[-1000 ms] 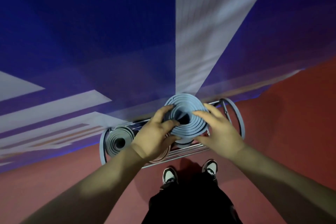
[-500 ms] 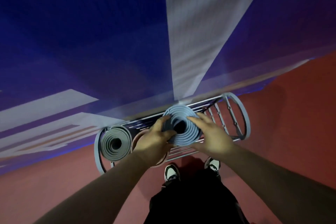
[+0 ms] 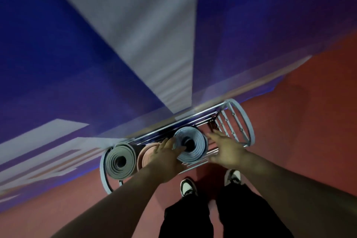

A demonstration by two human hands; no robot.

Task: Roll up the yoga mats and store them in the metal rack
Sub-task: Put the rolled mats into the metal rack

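The person stands over the metal rack (image 3: 242,120), which sits on the red floor (image 3: 309,121) against the blue wall (image 3: 58,44), and looks straight down onto the ends of three rolled mats standing upright in it. The blue mat (image 3: 193,148) stands between the two hands. The left hand (image 3: 164,160) rests on its rim, fingers curled over the edge with the tips near the hollow core, probably to keep the coil from springing loose and to steady it upright. The right hand (image 3: 226,150) is just beside the roll's other flank, fingers spread and apart, gripping nothing; whether it touches the mat I cannot tell through the blur. Under the left palm sits a pink mat (image 3: 147,153), mostly hidden, and beyond the left knuckles a grey mat (image 3: 120,160) fills the rack's end. Past the right fingertips the rack's bars stand free, so there looks to be room for more.
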